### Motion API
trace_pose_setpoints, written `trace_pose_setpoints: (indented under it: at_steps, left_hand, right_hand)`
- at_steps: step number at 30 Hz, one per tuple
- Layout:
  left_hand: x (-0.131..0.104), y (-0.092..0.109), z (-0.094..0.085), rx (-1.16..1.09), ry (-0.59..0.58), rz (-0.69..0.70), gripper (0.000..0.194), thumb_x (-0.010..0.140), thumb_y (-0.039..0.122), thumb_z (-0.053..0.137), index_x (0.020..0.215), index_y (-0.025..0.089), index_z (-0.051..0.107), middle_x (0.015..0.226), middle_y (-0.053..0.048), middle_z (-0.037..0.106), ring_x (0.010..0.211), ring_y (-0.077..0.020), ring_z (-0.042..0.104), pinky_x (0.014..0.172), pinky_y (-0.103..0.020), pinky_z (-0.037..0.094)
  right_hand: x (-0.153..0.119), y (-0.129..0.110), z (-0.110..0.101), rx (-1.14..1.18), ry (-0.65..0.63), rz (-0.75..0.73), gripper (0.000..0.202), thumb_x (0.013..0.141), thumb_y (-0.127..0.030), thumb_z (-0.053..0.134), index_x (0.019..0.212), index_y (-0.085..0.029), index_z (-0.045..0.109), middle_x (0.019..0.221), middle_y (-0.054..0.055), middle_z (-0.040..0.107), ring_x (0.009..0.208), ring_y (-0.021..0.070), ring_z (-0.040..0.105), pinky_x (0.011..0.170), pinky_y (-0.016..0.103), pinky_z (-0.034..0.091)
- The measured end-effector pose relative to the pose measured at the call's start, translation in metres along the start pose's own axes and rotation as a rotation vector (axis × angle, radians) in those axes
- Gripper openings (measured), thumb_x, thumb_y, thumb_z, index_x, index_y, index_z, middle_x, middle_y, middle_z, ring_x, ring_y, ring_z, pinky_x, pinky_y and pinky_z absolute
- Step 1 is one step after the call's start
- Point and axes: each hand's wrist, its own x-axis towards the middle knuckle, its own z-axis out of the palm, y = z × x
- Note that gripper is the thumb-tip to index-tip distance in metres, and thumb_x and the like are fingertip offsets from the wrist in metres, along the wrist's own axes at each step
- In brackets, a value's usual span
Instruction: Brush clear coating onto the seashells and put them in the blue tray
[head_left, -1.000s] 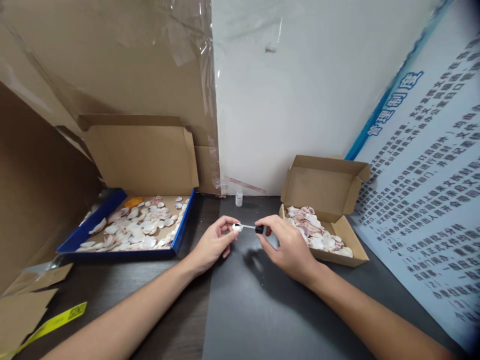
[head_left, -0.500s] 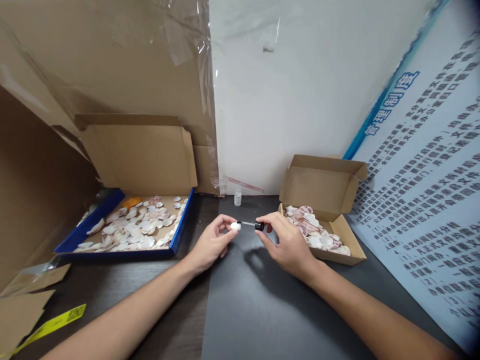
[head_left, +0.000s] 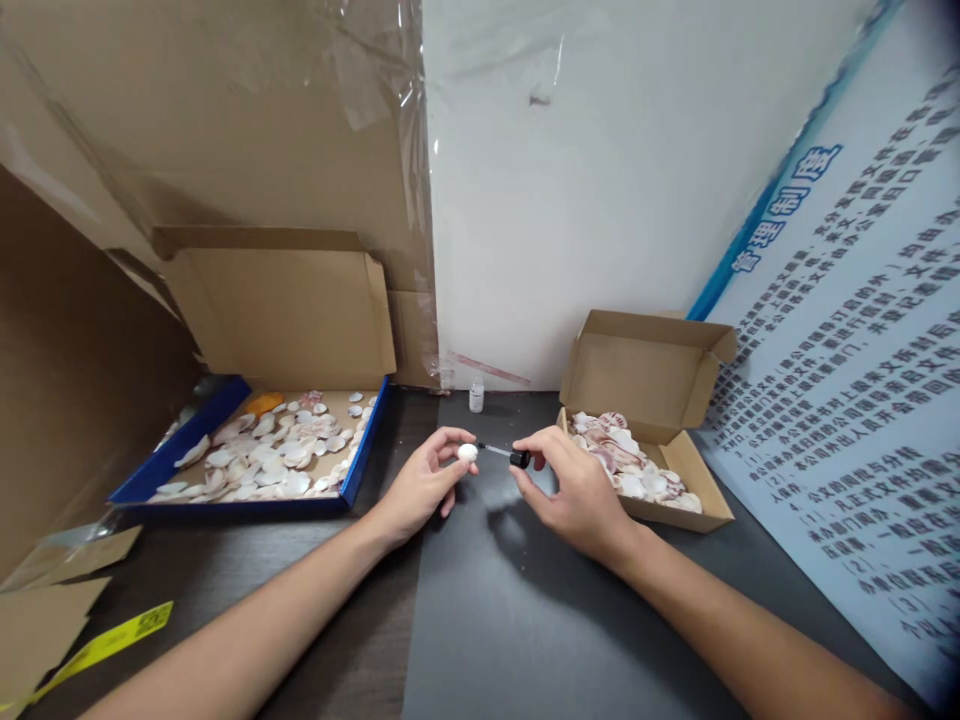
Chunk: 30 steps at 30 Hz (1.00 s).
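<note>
Near the middle of the view, my left hand (head_left: 431, 478) pinches a small white shell (head_left: 468, 453) between thumb and fingertips. My right hand (head_left: 574, 485) grips the black cap (head_left: 519, 458) of a thin brush applicator. Its clear stem (head_left: 499, 450) points left, and its dark tip is just beside the shell, slightly above its right edge. Whether the tip touches the shell I cannot tell. A small clear bottle (head_left: 476, 397) with a white label stands behind the hands, against the wall.
At the left, a blue-edged box (head_left: 247, 509) holds many shells under a raised cardboard lid. A smaller cardboard box (head_left: 716, 495) of shells stands open at the right. Cardboard pieces and a yellow strip (head_left: 112, 645) lie at the lower left. A printed poster (head_left: 847, 330) leans at the right.
The brush tip has moved off the shell's top to the right of it, and the stem now slants more. The shell has turned a little and shows more of its white face.
</note>
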Motion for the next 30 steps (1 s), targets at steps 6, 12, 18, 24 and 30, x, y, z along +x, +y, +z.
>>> trace_pose_setpoints:
  at_steps: [6, 12, 18, 24, 30]
  left_hand:
    - [0.0006, -0.0015, -0.0006, 0.015, -0.002, -0.003, 0.034, 0.084, 0.040, 0.067, 0.108, 0.020, 0.053, 0.086, 0.002, 0.059, 0.042, -0.0013, 0.037, 0.034, -0.014, 0.034]
    - [-0.0005, -0.0006, 0.0001, 0.026, -0.011, -0.013, 0.037, 0.083, 0.041, 0.067, 0.108, 0.018, 0.053, 0.087, 0.001, 0.060, 0.042, -0.0007, 0.036, 0.035, -0.013, 0.033]
    - [0.0006, -0.0025, -0.0013, 0.058, -0.014, -0.020, 0.038, 0.085, 0.044, 0.066, 0.109, 0.017, 0.054, 0.087, 0.002, 0.055, 0.041, 0.0003, 0.038, 0.036, -0.014, 0.031]
    - [0.0004, -0.0025, -0.0018, 0.033, -0.005, 0.003, 0.033, 0.083, 0.040, 0.070, 0.099, 0.018, 0.052, 0.086, 0.005, 0.049, 0.043, 0.0011, 0.036, 0.037, -0.015, 0.029]
    - [0.0010, -0.0018, -0.0015, 0.006, -0.011, 0.019, 0.030, 0.081, 0.034, 0.072, 0.094, 0.019, 0.050, 0.089, 0.004, 0.052, 0.045, 0.0003, 0.037, 0.037, -0.015, 0.030]
  right_hand:
    - [0.0015, -0.0006, -0.0016, 0.002, -0.021, -0.009, 0.015, 0.091, -0.019, 0.059, 0.106, -0.020, 0.058, 0.089, 0.004, 0.061, 0.075, 0.0178, 0.060, 0.069, 0.032, 0.049]
    - [0.0015, -0.0036, -0.0010, 0.029, -0.036, -0.039, 0.015, 0.090, -0.018, 0.059, 0.105, -0.020, 0.057, 0.089, 0.004, 0.061, 0.076, 0.0173, 0.060, 0.068, 0.030, 0.049]
    - [0.0014, -0.0048, -0.0016, 0.036, -0.014, -0.033, 0.016, 0.088, -0.017, 0.060, 0.104, -0.021, 0.057, 0.088, 0.004, 0.061, 0.073, 0.0169, 0.060, 0.067, 0.030, 0.049]
    - [0.0013, -0.0061, -0.0009, 0.023, 0.000, 0.008, 0.016, 0.086, -0.017, 0.060, 0.102, -0.021, 0.059, 0.086, 0.003, 0.061, 0.073, 0.0167, 0.060, 0.067, 0.031, 0.049]
    - [0.0014, -0.0075, -0.0007, 0.019, -0.045, 0.019, 0.014, 0.086, -0.017, 0.062, 0.099, -0.020, 0.060, 0.085, 0.003, 0.063, 0.076, 0.0176, 0.062, 0.068, 0.031, 0.049]
